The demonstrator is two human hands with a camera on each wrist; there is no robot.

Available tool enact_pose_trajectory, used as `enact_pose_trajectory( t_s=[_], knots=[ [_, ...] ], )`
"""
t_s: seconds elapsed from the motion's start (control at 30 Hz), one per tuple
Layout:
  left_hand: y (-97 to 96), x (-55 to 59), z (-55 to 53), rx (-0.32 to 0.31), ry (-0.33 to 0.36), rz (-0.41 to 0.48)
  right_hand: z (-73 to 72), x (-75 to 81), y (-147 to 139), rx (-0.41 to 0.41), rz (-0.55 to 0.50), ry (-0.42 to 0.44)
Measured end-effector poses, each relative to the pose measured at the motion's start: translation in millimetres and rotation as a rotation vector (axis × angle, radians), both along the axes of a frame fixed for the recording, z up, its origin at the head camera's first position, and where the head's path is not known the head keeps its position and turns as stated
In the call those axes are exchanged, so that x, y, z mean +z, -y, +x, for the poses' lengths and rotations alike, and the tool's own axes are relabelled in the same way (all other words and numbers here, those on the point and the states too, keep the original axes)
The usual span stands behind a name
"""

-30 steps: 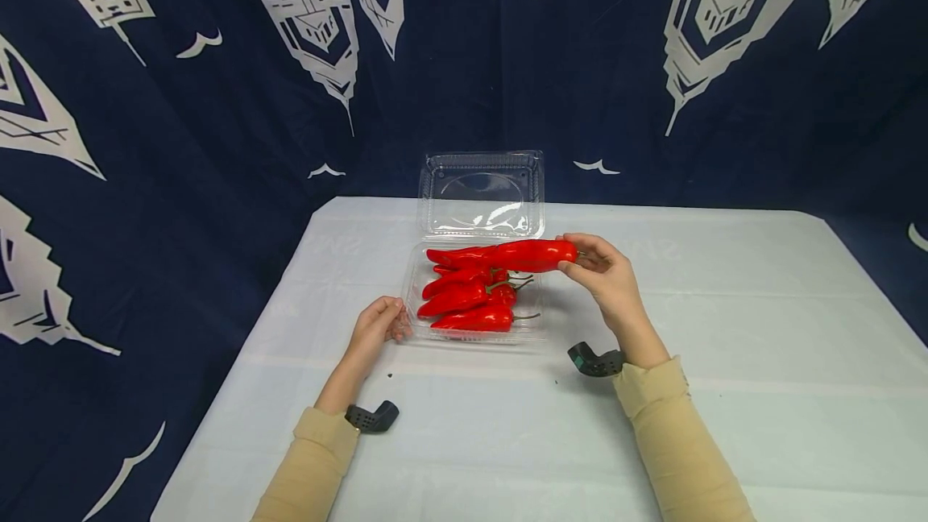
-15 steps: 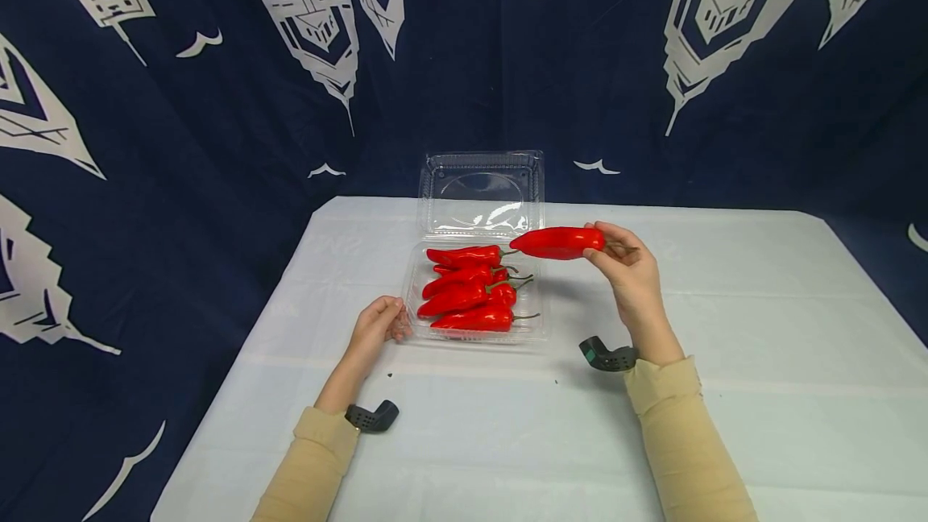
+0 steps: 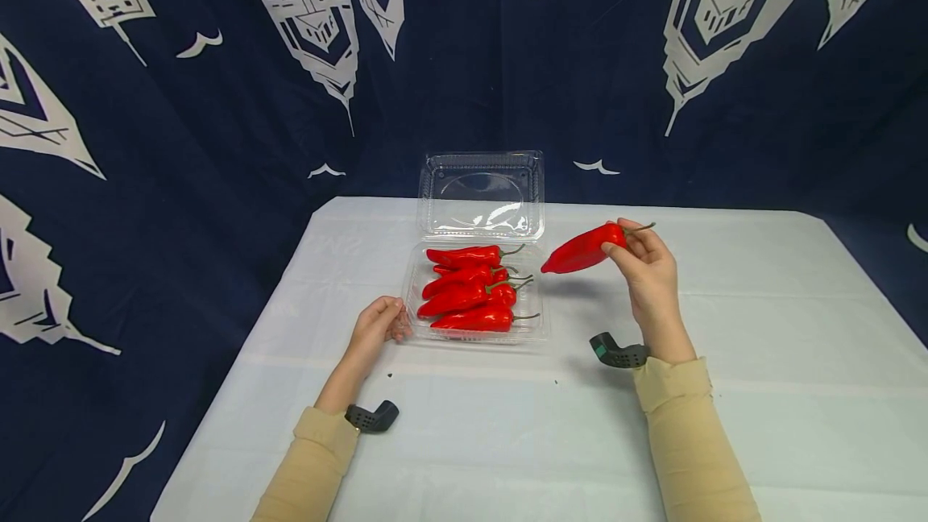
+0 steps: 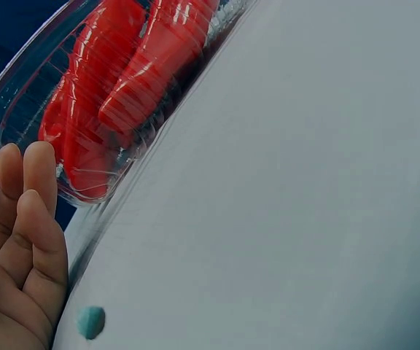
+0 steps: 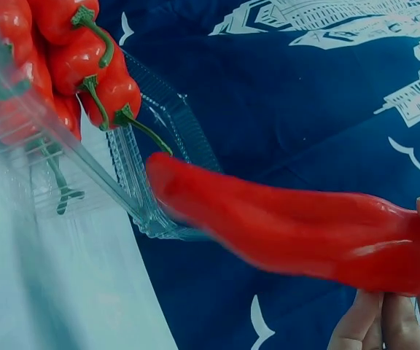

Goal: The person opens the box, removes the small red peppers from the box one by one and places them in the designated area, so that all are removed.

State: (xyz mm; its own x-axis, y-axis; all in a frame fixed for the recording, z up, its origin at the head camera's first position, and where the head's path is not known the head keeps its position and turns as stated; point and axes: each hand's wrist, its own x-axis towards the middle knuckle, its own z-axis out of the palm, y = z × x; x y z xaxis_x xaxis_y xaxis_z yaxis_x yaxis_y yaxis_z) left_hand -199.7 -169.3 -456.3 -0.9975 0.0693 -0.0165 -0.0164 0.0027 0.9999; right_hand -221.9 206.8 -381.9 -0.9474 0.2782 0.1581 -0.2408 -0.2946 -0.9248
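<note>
A long red pepper with a green stem is pinched near its stem end by my right hand. It is raised to the right of a clear plastic container, tip pointing left and a little down. The right wrist view shows the thumb and fingers around the thick end of this pepper. Several more red peppers lie in the container, stems toward the right. My left hand is at the container's left side, its fingers loosely extended right by the corner and gripping nothing.
The container's clear lid stands raised at the back. A white cloth covers the table, with a few small dark specks on it. Behind hangs a dark blue curtain with a white building print.
My right hand has carried the pepper from above the container off to the right, and its tip has tilted downward. The left hand and the container have stayed where they were.
</note>
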Motion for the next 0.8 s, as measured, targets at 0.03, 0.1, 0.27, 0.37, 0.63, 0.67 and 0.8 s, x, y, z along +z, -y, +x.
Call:
enact_pose_trajectory(
  t_s=[0.03,0.1,0.27,0.37,0.63,0.67,0.8],
  knots=[
    [0.6,-2.9,-1.6,0.006,0.007,0.002,-0.2,0.1,-0.5,-0.005,0.002,0.009],
    [2.5,-9.6,-5.0,0.007,0.007,0.008,-0.7,0.0,-1.4,-0.014,0.003,0.029],
    [4.5,-20.3,-9.4,0.018,-0.011,0.002,-2.6,-0.8,-3.3,-0.049,0.039,0.083],
    [4.4,-21.9,-9.3,0.022,-0.03,-0.006,-3.7,-2.0,-4.2,-0.064,0.067,0.106],
    [4.7,-22.8,-9.5,0.013,-0.036,0.001,-7.1,-8.8,-6.2,-0.074,0.108,0.15],
    [4.7,-22.6,-9.5,0.012,-0.035,0.003,-7.5,-9.9,-6.4,-0.074,0.115,0.157],
    [4.5,-20.8,-9.0,0.011,-0.031,0.007,-8.9,-13.6,-5.8,-0.076,0.17,0.191]
  ],
)
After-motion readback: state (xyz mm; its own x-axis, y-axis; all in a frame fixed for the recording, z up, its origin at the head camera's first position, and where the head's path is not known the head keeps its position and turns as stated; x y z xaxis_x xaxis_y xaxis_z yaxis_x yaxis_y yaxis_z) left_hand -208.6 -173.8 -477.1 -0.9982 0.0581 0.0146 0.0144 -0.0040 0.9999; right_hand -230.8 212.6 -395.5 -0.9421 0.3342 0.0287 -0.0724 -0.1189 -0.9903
